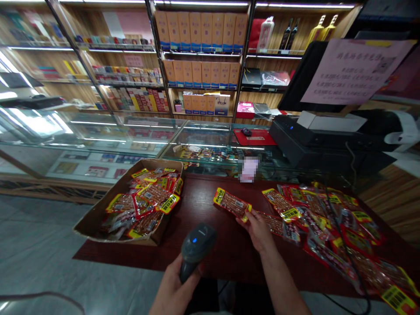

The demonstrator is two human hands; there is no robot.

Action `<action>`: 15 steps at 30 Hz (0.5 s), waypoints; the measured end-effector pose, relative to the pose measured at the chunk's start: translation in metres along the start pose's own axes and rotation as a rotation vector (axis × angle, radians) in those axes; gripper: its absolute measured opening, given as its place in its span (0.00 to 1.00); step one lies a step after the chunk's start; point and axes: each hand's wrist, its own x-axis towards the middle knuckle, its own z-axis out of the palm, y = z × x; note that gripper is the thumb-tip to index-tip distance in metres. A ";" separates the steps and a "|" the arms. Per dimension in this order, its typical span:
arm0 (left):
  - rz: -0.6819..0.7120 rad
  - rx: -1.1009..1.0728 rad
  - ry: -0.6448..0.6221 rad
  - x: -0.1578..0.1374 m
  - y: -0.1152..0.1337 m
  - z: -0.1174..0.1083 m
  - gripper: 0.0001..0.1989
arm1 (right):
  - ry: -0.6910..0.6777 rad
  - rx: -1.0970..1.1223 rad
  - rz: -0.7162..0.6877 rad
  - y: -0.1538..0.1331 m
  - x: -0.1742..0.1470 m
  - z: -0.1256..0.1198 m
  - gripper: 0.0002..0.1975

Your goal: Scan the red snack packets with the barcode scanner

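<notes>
My left hand [180, 282] is wrapped round the handle of a dark barcode scanner [198, 243], which has a small blue light on top. With fingers and thumb, my right hand [257, 227] pinches the near right corner of a snack packet [231, 203]. That packet is clear-fronted with red and yellow edges, and it is over the dark red table, up and to the right of the scanner. Beside my right hand lies another snack packet [271, 222], partly hidden by the hand. A loose heap of snack packets [315, 210] spreads to the right.
At the left of the dark red table [197, 192] stands an open cardboard box [98, 214] with several packets inside. A black cable [344, 245] crosses the heap. Behind are a glass counter [197, 131], a black printer-like machine [305, 144] and a monitor bearing a paper sign [354, 72].
</notes>
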 end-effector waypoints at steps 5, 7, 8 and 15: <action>0.033 0.073 -0.109 0.003 0.002 0.002 0.12 | -0.086 0.176 0.089 0.009 -0.012 0.010 0.18; 0.071 0.098 -0.121 0.003 0.003 0.003 0.11 | -0.091 0.190 0.104 0.009 -0.013 0.012 0.19; 0.087 0.107 -0.122 0.003 0.003 0.003 0.12 | -0.092 0.193 0.110 0.010 -0.013 0.013 0.19; 0.096 0.126 -0.088 0.000 0.005 0.001 0.11 | -0.097 0.150 0.070 0.015 -0.011 0.016 0.19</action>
